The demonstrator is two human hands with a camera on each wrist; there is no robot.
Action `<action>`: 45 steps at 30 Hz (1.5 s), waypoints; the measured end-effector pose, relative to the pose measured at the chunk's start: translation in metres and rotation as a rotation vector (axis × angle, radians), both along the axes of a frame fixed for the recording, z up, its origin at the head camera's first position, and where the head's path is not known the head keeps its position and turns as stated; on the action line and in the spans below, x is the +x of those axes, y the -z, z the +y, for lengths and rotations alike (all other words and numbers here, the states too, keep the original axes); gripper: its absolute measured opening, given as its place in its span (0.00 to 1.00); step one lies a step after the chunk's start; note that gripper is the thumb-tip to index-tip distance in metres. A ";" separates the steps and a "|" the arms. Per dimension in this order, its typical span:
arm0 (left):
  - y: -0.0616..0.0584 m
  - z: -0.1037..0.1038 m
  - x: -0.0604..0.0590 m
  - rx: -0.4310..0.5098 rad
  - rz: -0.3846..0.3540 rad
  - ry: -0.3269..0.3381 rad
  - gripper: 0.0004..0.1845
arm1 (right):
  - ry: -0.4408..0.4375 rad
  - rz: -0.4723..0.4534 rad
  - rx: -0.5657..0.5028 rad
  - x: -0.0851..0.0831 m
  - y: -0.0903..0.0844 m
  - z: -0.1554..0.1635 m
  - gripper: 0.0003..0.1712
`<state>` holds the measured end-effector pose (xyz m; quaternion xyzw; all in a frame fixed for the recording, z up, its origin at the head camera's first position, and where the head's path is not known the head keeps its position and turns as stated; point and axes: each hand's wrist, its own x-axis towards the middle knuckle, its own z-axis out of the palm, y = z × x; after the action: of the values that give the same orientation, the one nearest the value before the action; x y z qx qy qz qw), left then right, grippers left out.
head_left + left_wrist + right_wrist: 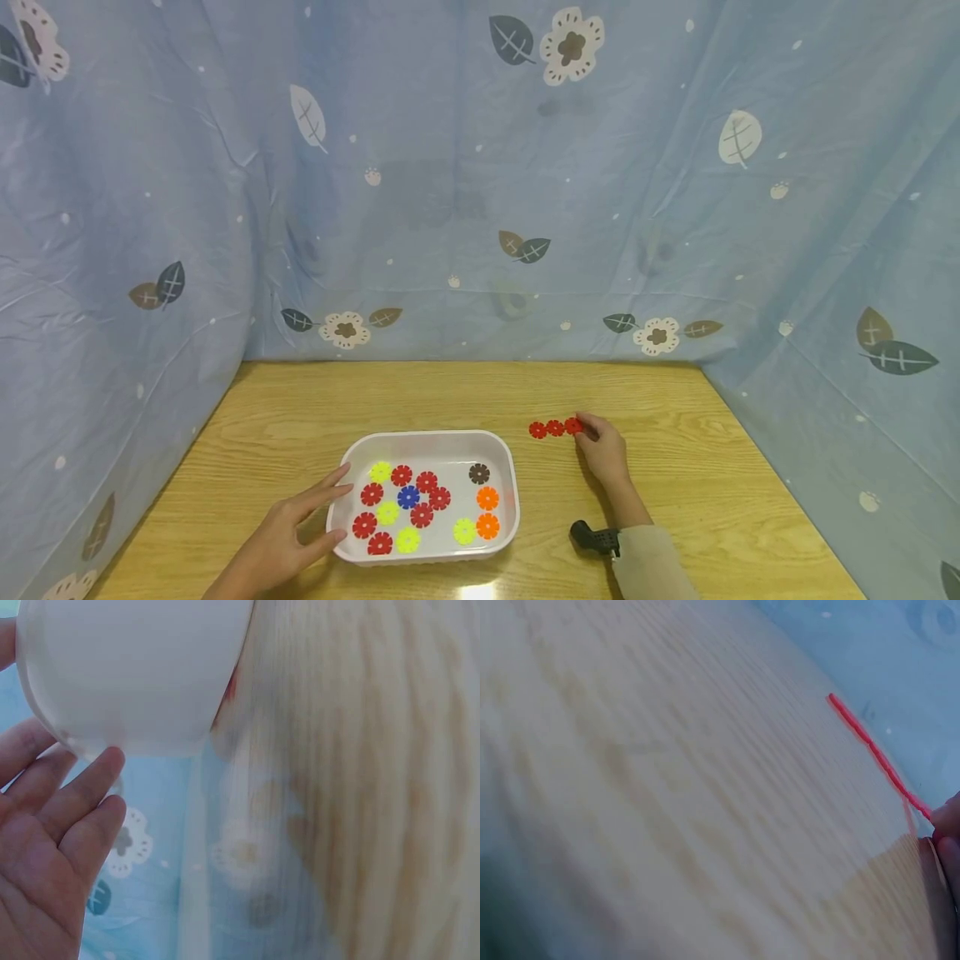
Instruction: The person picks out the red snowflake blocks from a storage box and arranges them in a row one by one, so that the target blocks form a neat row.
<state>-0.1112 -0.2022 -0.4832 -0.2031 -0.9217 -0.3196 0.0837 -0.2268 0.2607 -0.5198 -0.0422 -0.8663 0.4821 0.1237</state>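
Three red snowflake discs (556, 428) are joined in a row to the right of the white plastic basin. My right hand (602, 450) pinches the right end of that row. The right wrist view shows the red row (877, 756) edge-on, with the fingertips (946, 817) at its near end. My left hand (288, 525) lies against the left side of the basin (504, 467), thumb and fingers spread along its rim. From the left wrist, its fingers (82, 791) look extended beside the basin wall (135, 682).
Inside the basin lie several loose discs: red (380, 543), yellow (408, 540), orange (487, 526), one blue (408, 497) and one brown (479, 473). A black wrist device (594, 537) sits by the right sleeve. Blue patterned curtains (450, 167) enclose the wooden table (360, 392) at back and sides.
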 end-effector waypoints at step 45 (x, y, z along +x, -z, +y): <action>-0.002 -0.002 0.000 0.011 -0.052 0.001 0.23 | -0.442 0.152 -0.283 0.042 -0.056 -0.072 0.25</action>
<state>-0.1114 -0.2045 -0.4810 -0.1946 -0.9217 -0.3299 0.0608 -0.1850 0.1891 -0.4641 0.1671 -0.7668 0.6155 0.0729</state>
